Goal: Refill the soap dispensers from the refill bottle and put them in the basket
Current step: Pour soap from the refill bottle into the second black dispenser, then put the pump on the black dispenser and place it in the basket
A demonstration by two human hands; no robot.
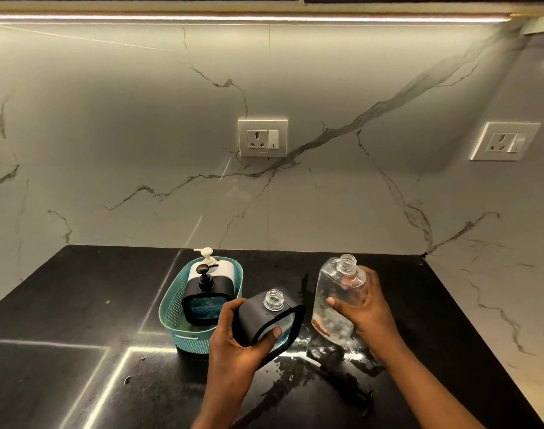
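The teal basket (171,308) stands on the black counter (63,305), and everything else can be placed from it. Inside the basket stand two soap dispensers with their pumps on: a black dispenser (202,300) toward the near side, showing blue liquid through its window, and a white dispenser (225,269) just behind it, toward the marble wall (140,119). Just right of the basket, the left hand (233,342) grips a third dispenser (264,320), black with a clear threaded neck and no pump on it, tilted to the right; the fingers curl round its left side and the thumb presses on its front window, where blue liquid shows. Further right of the basket, the right hand (360,308) holds the clear refill bottle (335,295), uncapped and leaning slightly with its open neck pointing up; the thumb lies across the front and the fingers wrap round the back. The bottle looks almost drained, with only some residue near its bottom. On the counter to the right of the basket, below both hands, lies a wet spill (332,351). On the wall above the basket sits a power socket (262,138), and a second socket (505,141) sits far to the right.
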